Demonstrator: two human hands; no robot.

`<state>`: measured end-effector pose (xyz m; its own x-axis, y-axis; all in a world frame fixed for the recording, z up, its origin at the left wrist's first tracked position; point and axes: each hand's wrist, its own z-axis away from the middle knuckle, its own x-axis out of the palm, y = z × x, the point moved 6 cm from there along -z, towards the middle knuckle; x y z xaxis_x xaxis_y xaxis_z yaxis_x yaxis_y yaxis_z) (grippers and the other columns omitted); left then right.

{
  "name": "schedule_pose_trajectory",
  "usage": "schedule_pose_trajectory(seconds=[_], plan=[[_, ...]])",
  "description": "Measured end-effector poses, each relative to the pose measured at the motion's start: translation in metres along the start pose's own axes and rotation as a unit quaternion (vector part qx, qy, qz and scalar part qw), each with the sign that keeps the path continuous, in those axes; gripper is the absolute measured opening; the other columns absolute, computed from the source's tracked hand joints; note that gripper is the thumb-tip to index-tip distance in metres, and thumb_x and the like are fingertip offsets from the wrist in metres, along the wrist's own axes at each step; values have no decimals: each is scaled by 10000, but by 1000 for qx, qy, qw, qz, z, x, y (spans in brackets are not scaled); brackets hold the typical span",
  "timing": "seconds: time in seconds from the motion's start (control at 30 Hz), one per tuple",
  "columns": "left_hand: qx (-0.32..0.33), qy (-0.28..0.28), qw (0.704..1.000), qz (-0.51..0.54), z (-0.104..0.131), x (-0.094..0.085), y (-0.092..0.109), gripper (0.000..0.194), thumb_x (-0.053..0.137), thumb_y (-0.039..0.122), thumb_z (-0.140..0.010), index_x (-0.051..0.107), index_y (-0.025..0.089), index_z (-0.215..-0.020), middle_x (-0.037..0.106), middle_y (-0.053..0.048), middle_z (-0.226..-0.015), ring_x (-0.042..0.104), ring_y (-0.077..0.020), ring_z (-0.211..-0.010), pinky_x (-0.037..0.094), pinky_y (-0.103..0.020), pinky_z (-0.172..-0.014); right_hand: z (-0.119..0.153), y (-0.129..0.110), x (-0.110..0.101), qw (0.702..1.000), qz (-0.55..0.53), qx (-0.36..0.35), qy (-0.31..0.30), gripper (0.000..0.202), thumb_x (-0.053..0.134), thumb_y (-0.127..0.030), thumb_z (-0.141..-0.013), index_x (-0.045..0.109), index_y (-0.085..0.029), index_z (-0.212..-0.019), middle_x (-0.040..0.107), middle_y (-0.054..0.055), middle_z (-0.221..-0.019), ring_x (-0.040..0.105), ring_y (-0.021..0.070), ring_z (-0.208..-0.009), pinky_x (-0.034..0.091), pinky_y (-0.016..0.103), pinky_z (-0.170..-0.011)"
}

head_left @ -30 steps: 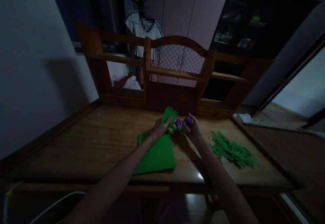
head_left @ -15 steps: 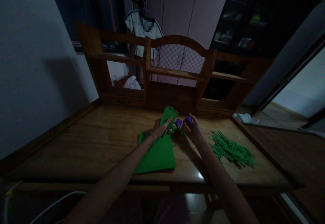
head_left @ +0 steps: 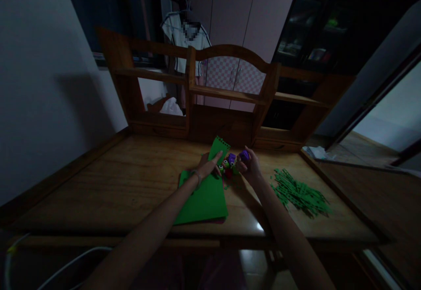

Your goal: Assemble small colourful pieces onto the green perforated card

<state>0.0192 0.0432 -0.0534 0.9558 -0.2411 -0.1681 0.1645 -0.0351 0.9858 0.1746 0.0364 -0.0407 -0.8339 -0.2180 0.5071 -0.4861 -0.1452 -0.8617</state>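
My left hand (head_left: 209, 165) is closed on a green paper piece (head_left: 219, 146), thumb on top, with a row of small holes or notches along its far edge. My right hand (head_left: 250, 167) grips a small purple paper punch (head_left: 244, 155), just right of the paper and apart from it. Between the hands sits a cluster of small colourful pieces, among them a purple one (head_left: 232, 158), a red one (head_left: 228, 173) and green ones with eye-like spots (head_left: 226, 163). Under my left wrist lies a stack of green sheets (head_left: 204, 202).
A heap of punched green paper strips (head_left: 301, 193) lies on the right of the wooden desk (head_left: 108, 184). Tiny green scraps (head_left: 226, 187) are scattered near the cluster. A wooden shelf unit (head_left: 226, 90) rises along the desk's back edge.
The green paper in my left hand has shifted very slightly. My right hand stays nearly in place, still holding the purple punch.
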Motion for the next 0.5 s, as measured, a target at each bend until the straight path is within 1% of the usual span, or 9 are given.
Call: schedule_pose_trajectory(seconds=[0.13,0.23,0.37,0.5], plan=[[12,-16,999,37,-4,2,-1,631,404,704,-747,661,131,-682,600,-67,-457,587,-177,-416,457,-253,-426,-1,0,0,1000,-3,-2,-8,500,396,-588,-820,533,-189,-552,320,-52,-286,257,80,-266,215,213,-310],[9,-22,998,55,-8,3,-6,633,407,703,-745,653,126,-655,597,-69,-456,583,-170,-405,449,-243,-406,0,0,0,1000,-3,-1,-4,506,395,-584,-824,539,-183,-551,325,-49,-289,256,77,-269,212,213,-315],[2,-17,997,79,-11,5,-11,614,457,694,-723,644,113,-660,613,-75,-488,584,-166,-401,440,-233,-382,1,0,2,1000,0,4,0,509,390,-585,-824,528,-185,-542,314,-50,-284,255,78,-267,210,214,-317],[7,-33,995,92,-12,7,-11,631,440,702,-725,634,107,-645,606,-80,-474,578,-166,-388,451,-240,-388,2,-1,1,1000,0,-2,5,495,401,-578,-823,527,-183,-553,322,-52,-290,247,72,-270,202,210,-317]])
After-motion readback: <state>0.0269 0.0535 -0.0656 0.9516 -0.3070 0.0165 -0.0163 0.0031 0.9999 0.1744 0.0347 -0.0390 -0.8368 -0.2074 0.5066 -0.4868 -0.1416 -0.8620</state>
